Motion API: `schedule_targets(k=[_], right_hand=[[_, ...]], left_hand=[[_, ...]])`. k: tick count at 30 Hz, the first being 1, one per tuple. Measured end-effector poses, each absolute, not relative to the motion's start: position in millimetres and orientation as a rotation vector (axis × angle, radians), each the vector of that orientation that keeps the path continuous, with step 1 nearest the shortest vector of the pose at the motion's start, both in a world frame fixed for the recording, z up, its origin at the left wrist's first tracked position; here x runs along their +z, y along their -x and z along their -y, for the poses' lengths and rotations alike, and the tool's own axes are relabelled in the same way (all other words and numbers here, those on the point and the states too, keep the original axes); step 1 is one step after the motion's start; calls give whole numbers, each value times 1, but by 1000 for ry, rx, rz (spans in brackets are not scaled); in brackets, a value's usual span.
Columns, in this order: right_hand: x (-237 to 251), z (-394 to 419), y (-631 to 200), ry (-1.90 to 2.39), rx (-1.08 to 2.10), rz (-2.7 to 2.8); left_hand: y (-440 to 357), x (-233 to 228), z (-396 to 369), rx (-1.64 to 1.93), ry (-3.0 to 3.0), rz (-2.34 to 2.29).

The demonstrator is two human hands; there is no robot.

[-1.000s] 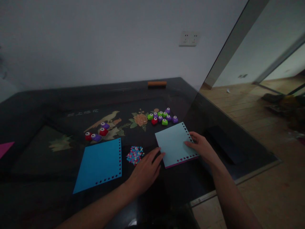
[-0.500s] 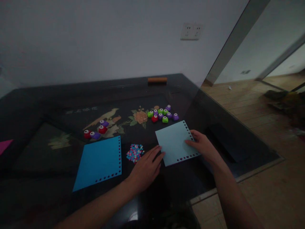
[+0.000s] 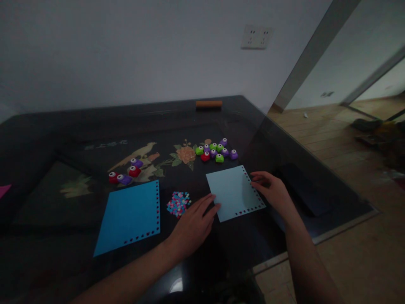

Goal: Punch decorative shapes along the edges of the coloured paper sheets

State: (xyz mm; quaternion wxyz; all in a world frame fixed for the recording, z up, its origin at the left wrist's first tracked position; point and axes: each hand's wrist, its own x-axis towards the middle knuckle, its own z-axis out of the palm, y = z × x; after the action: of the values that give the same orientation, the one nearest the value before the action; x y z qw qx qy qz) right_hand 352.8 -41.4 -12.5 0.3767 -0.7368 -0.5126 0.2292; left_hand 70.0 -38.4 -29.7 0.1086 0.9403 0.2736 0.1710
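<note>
A pale blue sheet of paper (image 3: 232, 192) lies on the dark table, with small shapes punched along its right and front edges. My left hand (image 3: 194, 219) is open, its fingertips resting on the sheet's left edge. At the right edge is my right hand (image 3: 274, 192), thumb and fingers apart, nothing visible between them. Just left of my left hand sits a small heap of pink, blue and white paper confetti (image 3: 179, 203). Farther left lies a brighter blue sheet (image 3: 133, 217) with punched holes along two edges.
Several purple, green and red craft punches (image 3: 213, 152) stand behind the pale sheet. More punches (image 3: 125, 179) are behind the bright blue sheet. An orange-brown cylinder (image 3: 209, 104) lies at the table's back edge. A dark flat object (image 3: 300, 188) lies to the right.
My right hand has shifted back from over the pale sheet to its right edge, fingers more apart. The sheet's far right corner sits slightly lower. My left hand has stayed in place.
</note>
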Motion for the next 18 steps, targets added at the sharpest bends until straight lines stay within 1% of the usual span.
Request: schedule_targets(k=[4, 10, 14, 18], right_hand=[[-10, 41, -349, 1888, 574, 1324], [-9, 41, -349, 1888, 574, 1336], [-10, 42, -349, 1882, 569, 1328], [-9, 42, -348, 1878, 570, 1327]], left_hand=[[-70, -26, 38, 482, -2771, -724], [-69, -16, 40, 386, -2760, -417], [-68, -16, 41, 302, -2762, -395], [-68, -17, 40, 309, -2761, -401]])
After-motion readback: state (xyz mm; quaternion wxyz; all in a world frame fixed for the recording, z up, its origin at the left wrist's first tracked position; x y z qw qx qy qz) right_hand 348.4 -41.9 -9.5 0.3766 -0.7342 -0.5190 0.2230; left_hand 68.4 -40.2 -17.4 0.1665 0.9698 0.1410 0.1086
